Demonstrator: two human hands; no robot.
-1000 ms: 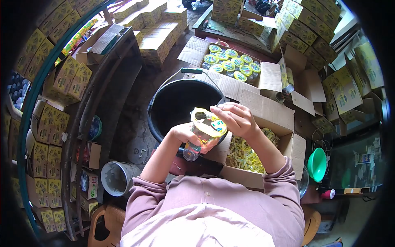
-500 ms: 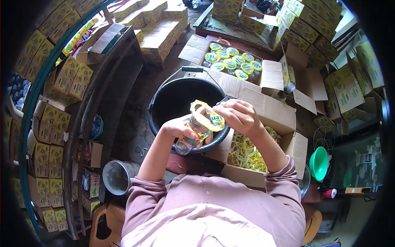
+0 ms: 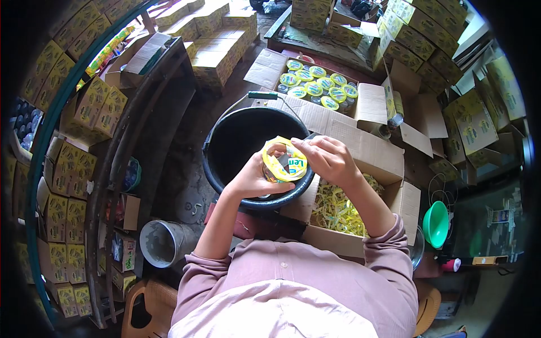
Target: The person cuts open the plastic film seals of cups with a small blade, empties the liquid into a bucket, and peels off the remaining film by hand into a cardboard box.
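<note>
My left hand (image 3: 251, 178) is wrapped round a clear plastic drink cup (image 3: 270, 174). Its yellow-rimmed printed lid film (image 3: 296, 162) faces up toward me, partly opened, with a gap showing the inside. At the film's right edge, my right hand (image 3: 328, 160) is closed in a pinch; how much film lies between the fingertips is hidden. Both hands are above the near right side of a black bucket (image 3: 242, 127). Below my right forearm, an open carton (image 3: 332, 239) holds a heap of yellow strips (image 3: 338, 211).
Beyond the bucket, another open carton (image 3: 373, 101) is filled with yellow-lidded cups (image 3: 314, 88). A grey bucket (image 3: 160, 242) stands at left, near a dark wooden rack (image 3: 121, 146). To the right is a green bowl (image 3: 435, 224). Stacked cartons (image 3: 222, 48) line the back.
The cup has turned from lying tilted, base toward me, to more upright with its lid facing up. My left hand has turned with it; my right hand stays at the film's edge.
</note>
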